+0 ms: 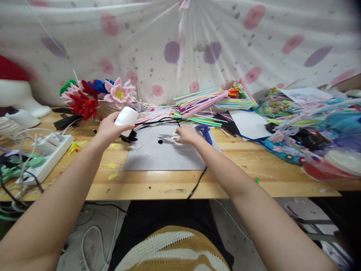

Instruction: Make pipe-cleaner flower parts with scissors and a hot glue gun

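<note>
Knitted in tan and cream, a patterned top point(169, 250) sits nearest the head camera, below a wooden worktable point(113, 192). The left hand point(109, 127) curves firmly around a white cylinder point(126, 116), raised seemingly to clear the table. The right hand point(184, 134) is closed on the handles of scissors point(170, 136), their blades pointing left above a gray mat point(163, 162), which probably shields the wood. A blue glue gun point(207, 133) lies just beside the right wrist, perhaps for easy reach. Fingers at the handle loops are hidden; the plastic-wrapped heap point(327, 131) at right blurs.
</note>
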### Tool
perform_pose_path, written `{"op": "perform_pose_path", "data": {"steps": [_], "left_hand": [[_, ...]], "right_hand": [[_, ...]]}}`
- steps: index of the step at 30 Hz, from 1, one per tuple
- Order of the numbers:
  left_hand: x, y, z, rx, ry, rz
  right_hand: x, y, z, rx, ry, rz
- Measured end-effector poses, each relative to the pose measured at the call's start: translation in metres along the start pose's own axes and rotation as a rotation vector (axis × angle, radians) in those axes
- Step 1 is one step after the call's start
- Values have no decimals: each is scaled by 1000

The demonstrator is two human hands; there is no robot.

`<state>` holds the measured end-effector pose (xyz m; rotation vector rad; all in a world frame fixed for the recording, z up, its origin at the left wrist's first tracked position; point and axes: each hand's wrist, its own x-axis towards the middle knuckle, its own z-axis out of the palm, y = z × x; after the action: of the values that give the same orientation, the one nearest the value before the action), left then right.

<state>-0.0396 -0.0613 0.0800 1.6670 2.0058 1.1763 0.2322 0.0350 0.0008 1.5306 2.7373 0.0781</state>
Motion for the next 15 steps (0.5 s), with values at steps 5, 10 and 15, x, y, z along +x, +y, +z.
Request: {"op": "perform_pose_path", "data": {"steps": [5, 10, 15], "left_hand": [[-7, 3, 35, -503, -41, -52], [-36, 16, 92, -735, -135, 40], [-67, 28, 129, -720, -466, 134]], "right_hand": [[1, 0, -2, 364, 72, 111], [-34, -49, -16, 1314, 20, -166], [-82, -49, -4, 1358, 225, 15]]}}
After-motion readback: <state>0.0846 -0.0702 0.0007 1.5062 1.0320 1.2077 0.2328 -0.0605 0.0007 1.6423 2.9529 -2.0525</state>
